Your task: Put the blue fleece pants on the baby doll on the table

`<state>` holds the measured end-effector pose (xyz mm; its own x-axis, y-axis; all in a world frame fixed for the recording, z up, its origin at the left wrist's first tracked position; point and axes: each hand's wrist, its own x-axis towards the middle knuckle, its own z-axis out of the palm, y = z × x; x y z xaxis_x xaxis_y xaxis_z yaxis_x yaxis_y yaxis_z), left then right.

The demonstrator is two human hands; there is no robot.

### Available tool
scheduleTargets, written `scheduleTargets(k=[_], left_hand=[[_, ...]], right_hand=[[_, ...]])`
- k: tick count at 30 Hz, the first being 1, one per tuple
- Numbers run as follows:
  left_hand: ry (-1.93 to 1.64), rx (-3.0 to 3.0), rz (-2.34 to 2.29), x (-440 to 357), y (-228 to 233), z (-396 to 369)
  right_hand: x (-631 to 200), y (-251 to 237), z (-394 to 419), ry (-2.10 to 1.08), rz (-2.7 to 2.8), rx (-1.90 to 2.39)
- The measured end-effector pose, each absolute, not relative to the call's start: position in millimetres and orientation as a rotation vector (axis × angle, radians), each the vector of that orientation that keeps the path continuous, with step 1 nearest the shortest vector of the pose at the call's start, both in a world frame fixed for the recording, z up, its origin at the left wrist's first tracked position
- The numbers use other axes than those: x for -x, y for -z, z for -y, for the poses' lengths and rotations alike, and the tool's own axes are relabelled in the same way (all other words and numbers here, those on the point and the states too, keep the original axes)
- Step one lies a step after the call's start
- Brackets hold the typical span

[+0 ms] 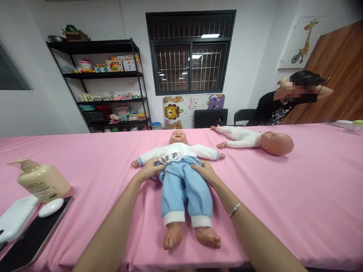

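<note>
Pink cloth covers the counter (283,211), and both forearms stretch forward over its near edge. A baby doll (181,181) lies face up in the middle, bare feet toward the viewer. The left hand (149,170) and right hand (207,172) each close their grip on the waistband of the doll's blue trousers (183,192), one on either hip. Left sits a pump bottle (41,180). Farther back lies a second doll (255,139); a person (286,100) sits beyond.

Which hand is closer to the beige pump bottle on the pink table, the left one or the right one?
Left. The left hand grips the waistband of the doll, on the side facing the pump bottle. The right hand is on the doll's far side, farther from the bottle.
</note>
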<state>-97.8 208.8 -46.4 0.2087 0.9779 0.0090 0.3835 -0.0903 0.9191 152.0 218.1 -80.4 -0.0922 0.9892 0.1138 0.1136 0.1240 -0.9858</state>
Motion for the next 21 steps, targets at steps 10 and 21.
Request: scheduleTargets(k=[10,21], left_hand=[[-1.265,-1.847,-1.542,78.8,46.2,-216.0],[-0.901,-1.738,-1.160,89.3,41.5,-205.1]], right_hand=[[-158.9,90.6,-231.5,-1.159,1.089,1.195],[-161.2,104.0,-245.8,-1.038,1.071,1.207]])
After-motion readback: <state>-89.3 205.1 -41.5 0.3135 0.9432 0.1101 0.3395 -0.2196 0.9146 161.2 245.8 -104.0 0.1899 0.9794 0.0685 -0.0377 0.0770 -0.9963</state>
